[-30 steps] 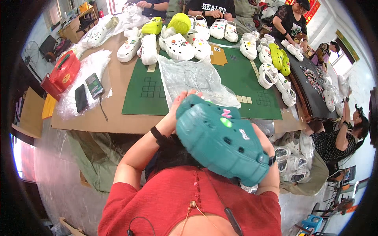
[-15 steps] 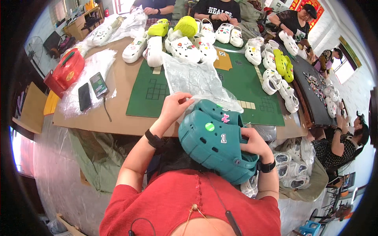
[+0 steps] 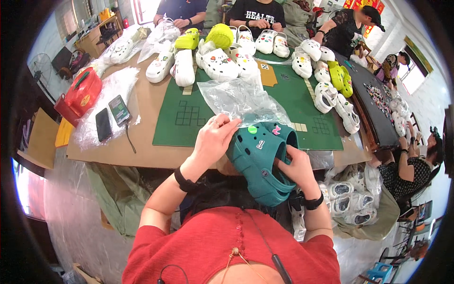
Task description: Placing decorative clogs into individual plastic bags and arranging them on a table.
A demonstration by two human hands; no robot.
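You held a teal foam clog with ventilation holes (image 3: 262, 163) at the near edge of the table, just above your lap, its toe pointing away from you and its upper side facing up. Your left hand (image 3: 213, 139) lay curled over the toe's left side, fingers bent and pressed against the clog's upper. Your right hand (image 3: 295, 168) gripped the shoe from the right, with its fingers tucked into the heel opening and the thumb on the outer rim. Three small charms sat on the clog's upper: a round green charm (image 3: 252, 129), a pink charm (image 3: 276, 130) just beside it, and a white charm (image 3: 260, 145) a little lower down. A black band circled each of your wrists.

Just beyond the clog, a crumpled clear plastic bag (image 3: 241, 99) lay on the dark green cutting mat (image 3: 189, 118), which covered the middle of the brown cardboard-topped table (image 3: 142, 151). At the far end of the mat stood a cluster of white foam clogs (image 3: 220, 64) mixed with yellow-green clogs (image 3: 189, 39). To your left, two phones (image 3: 112, 117) rested on clear plastic sheeting beside a red bag (image 3: 81, 92). More white clogs (image 3: 347, 208) sat bagged on the floor at your right. Other people sat round the far and right sides of the table.
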